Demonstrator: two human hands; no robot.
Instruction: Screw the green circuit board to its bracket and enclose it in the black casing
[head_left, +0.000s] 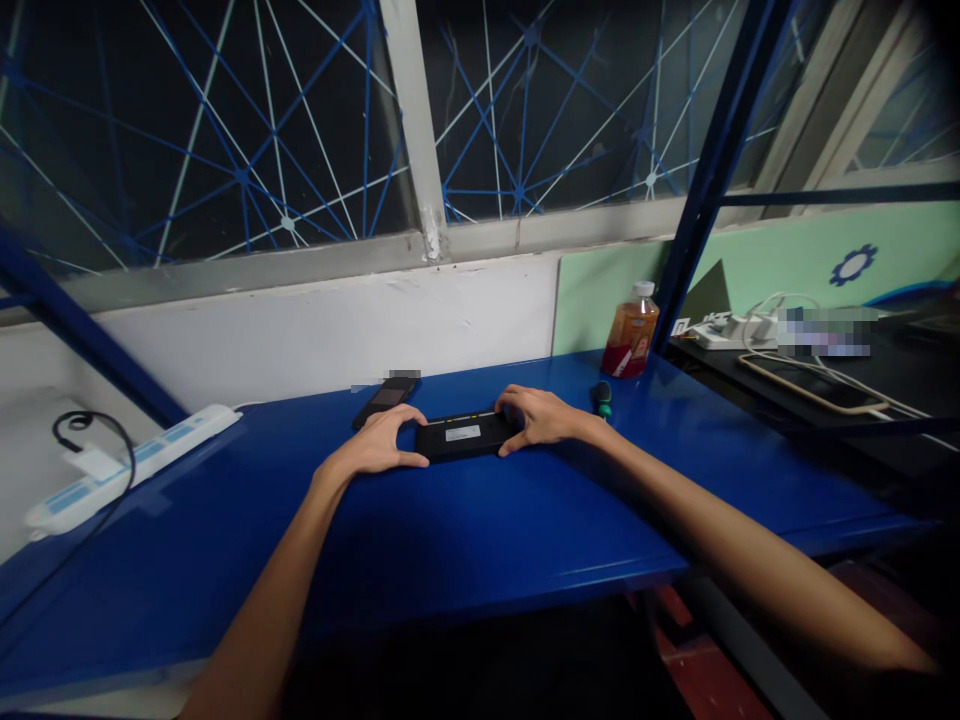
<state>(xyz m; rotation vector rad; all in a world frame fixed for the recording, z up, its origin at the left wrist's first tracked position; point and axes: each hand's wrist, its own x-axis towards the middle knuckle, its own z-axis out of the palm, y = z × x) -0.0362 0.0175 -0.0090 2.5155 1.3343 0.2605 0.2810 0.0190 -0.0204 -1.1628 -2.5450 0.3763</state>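
In the middle of the frame, the flat black device looks stiff, fairly light and perhaps slick, best held by its short ends. It sits on or just above the blue table, between the left hand, curled round its left end, and the right hand, gripping its right.

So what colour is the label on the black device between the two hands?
Mostly white; the label shows in the head view.
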